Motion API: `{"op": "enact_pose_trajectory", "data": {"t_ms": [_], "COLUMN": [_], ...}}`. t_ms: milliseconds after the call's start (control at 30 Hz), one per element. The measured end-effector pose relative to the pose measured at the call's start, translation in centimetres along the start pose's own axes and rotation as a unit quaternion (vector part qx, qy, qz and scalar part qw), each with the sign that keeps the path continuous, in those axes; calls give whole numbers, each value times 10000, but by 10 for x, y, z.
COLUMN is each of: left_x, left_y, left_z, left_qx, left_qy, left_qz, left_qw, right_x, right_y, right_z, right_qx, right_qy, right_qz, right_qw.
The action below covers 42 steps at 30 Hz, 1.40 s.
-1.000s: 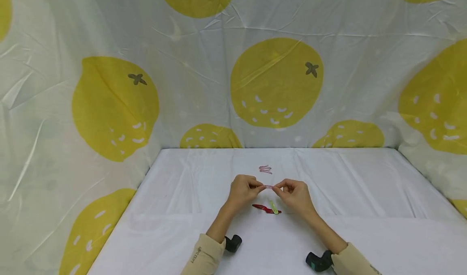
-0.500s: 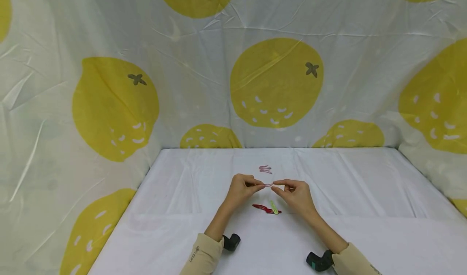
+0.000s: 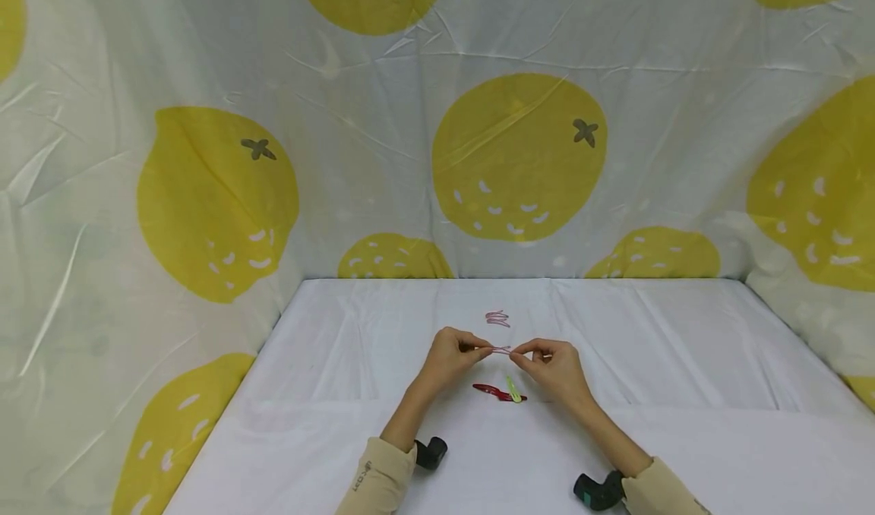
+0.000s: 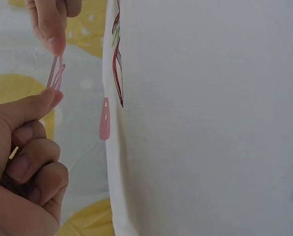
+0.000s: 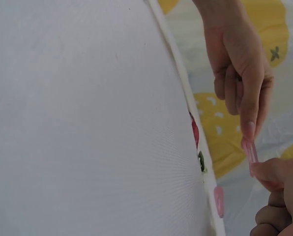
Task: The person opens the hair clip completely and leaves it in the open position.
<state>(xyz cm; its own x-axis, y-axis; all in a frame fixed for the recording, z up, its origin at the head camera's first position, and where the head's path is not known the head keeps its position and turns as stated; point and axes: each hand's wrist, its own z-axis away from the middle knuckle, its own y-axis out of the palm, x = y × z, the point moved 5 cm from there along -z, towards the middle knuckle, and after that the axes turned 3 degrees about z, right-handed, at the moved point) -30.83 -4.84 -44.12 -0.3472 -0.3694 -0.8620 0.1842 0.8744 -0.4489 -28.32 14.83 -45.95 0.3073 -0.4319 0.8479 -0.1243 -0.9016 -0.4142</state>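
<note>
A pink snap hair clip (image 3: 501, 350) is held level between my two hands above the table. My left hand (image 3: 451, 359) pinches one end of it between thumb and forefinger. The other end sits in the fingertips of my right hand (image 3: 555, 369). In the left wrist view the strips of this pink hair clip (image 4: 59, 73) stand apart from each other. Below the hands, a red hair clip (image 3: 487, 388) lies on the cloth, with a yellow-green hair clip (image 3: 513, 388) across its right end. Fingertips hide both ends of the held clip.
Behind the hands, thin pink looped shapes (image 3: 497, 317) lie on the white tablecloth (image 3: 656, 340). Another pink hair clip (image 4: 104, 118) shows by the table edge in the left wrist view. A lemon-print curtain (image 3: 369, 165) hangs at the back and sides.
The left hand has shifted slightly to the left, and more of the pink hair clip shows between the fingertips. Both hands keep their pinch. The clips on the table have not moved.
</note>
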Motion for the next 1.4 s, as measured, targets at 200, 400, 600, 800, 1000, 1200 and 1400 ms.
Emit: {"op": "enact_pose_trajectory", "data": {"t_ms": [200,400,600,800,1000,1200,1400], "left_x": [3,5,12,22,32,36,39], "left_y": [-3,-5,-8,-4,0,1,3], "left_z": [-3,-12,-32,-47,-58,-67,-72], "left_qx": [-98,-23,-100,-186,-259,-289,-122], "left_qy": [-14,-27,-124,-297,-367,-510,-713], "left_qz": [-187,-598,-710,-994,-1027,-1146,-1276], "left_qw": [9998,9982,9973,9944,9937,9917,9892], "right_x": [-3,-12,-22,-28,-38,-41,-43], "right_y": [2,8,16,20,21,20,19], "right_z": [-2,-9,-26,-42,-53,-60,-62], "right_qx": [133,232,154,57,44,80,56], "right_qy": [153,675,1042,939,827,748,806], "right_qz": [12,84,308,584,697,796,864], "right_qw": [9998,9974,9940,9939,9941,9940,9930]}}
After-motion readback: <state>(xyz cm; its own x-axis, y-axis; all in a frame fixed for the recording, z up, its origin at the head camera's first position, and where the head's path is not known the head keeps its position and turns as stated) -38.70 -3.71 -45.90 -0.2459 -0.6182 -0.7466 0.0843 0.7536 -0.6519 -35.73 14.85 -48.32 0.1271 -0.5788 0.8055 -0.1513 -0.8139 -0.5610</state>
